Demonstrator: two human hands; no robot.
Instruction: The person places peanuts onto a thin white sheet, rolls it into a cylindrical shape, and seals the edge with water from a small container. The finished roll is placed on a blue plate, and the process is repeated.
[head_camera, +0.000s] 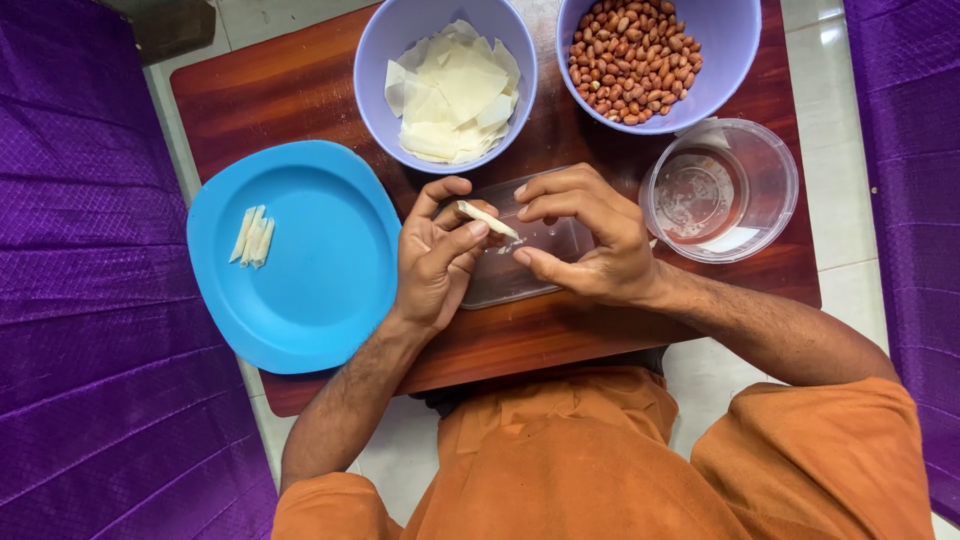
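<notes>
Both hands meet over a clear rectangular tray (560, 240) in the middle of a small wooden table (290, 90). My left hand (435, 260) and my right hand (585, 235) pinch a thin, pale rolled dough strip (487, 219) between their fingertips. On a blue plate (320, 290) to the left lie three finished pale rolls (251, 237). Behind the hands, a lilac bowl (385, 60) holds several flat pale dough sheets (455, 90), and a second lilac bowl (725, 50) holds peanuts (633, 60).
A clear round container (765, 190) with a little liquid stands at the table's right. Purple cushions (90, 300) flank the table on both sides. My orange-clad knees (600, 470) are at the bottom, over a pale tiled floor.
</notes>
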